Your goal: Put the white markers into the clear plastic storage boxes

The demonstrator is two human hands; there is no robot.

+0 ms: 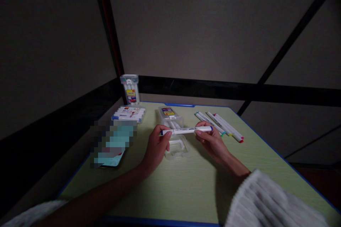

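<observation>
A white marker (186,130) with dark blue ends is held level between both hands above an open clear plastic marker case (174,122). My left hand (157,147) pinches its left end with closed fingers. My right hand (211,140) grips its right end, fingers curled round it. The case's open lid (177,148) lies flat on the table under the marker, and a few white markers remain inside the case.
Several loose markers (221,126) lie to the right on the pale green table (186,184). A flat marker pack (129,114) and an upright clear case (130,88) stand at the back left. A blurred flat object (112,145) lies at the left edge.
</observation>
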